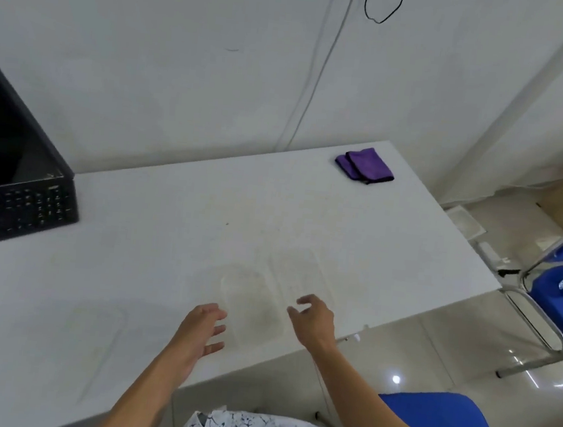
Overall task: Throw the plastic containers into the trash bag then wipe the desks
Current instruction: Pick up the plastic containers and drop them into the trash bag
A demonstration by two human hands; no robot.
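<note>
Head view: fingers [216, 329] of left hand [202, 326] spread, released, holding nothing; right hand [316, 320] likewise loose, half-curled, empty. Between them, clear plastic container [251, 300] lies on white table [168, 236], just beside both hands. Second container [297, 270] at its 1 o'clock. Purple cloth [364, 164] near table's 1 o'clock corner; laptop [17, 194] at 9 o'clock edge; blue chair [553, 301] at 3 o'clock.
</note>
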